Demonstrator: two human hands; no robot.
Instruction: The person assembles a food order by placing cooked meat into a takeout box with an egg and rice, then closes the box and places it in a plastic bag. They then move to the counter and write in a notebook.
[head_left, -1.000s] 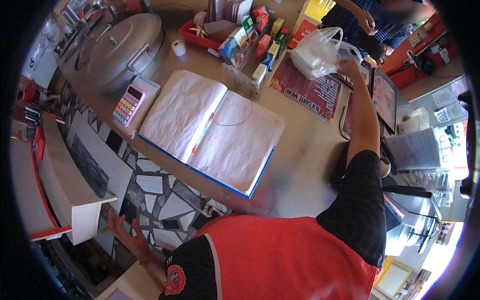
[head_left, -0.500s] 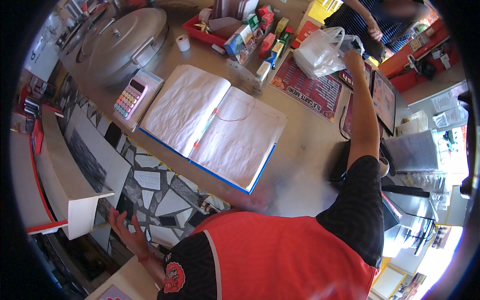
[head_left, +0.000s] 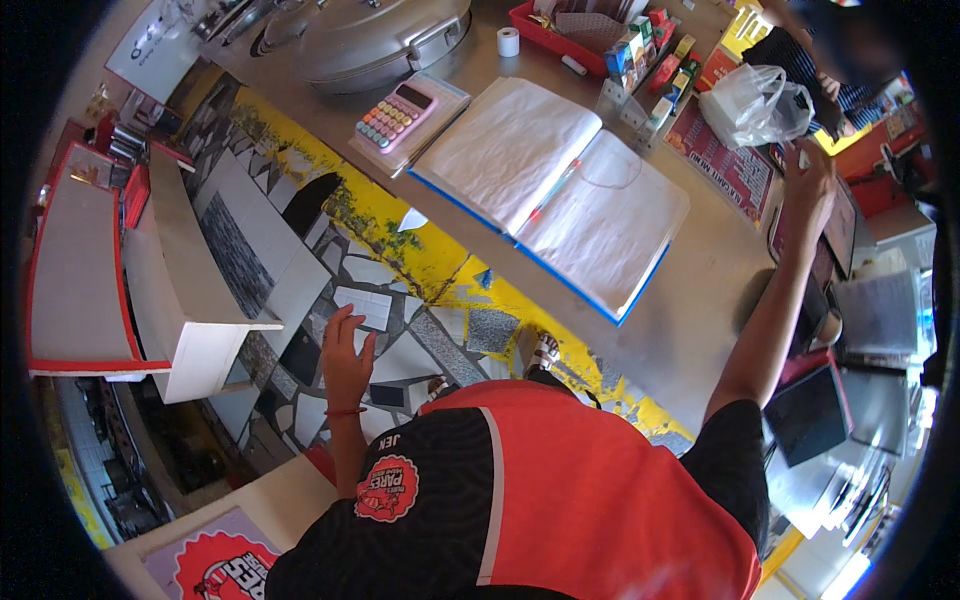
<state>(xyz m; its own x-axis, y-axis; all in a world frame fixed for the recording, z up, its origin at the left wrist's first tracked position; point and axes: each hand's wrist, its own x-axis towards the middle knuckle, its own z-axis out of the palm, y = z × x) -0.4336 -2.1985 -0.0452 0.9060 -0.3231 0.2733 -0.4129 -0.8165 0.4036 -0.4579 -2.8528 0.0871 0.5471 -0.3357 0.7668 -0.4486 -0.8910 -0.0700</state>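
My left hand (head_left: 346, 362) hangs in the air over the stone-patterned floor, fingers apart and holding nothing; a red band circles its wrist. At the far right of the counter, my right hand (head_left: 810, 190) is raised just beside a knotted white plastic bag (head_left: 745, 108), apart from it. Its fingers are loosely bent and parted, with a small pale spot at the tips that I cannot make out. The bag rests on a dark red menu sheet (head_left: 728, 165). An open ledger book (head_left: 520, 145) with a blue cover lies mid-counter, a pink calculator (head_left: 398, 115) to its left.
A large lidded metal pot (head_left: 375, 45) stands at the far left of the counter (head_left: 690, 300). A paper roll (head_left: 508, 42), a red tray (head_left: 560, 40) and several small boxes (head_left: 650, 60) line the back. Another person's hand (head_left: 830, 88) is beyond the bag.
My right hand has let go of the plastic bag and drawn back slightly from it. The view has shifted, so the counter sits farther right and higher. My left hand stays open.
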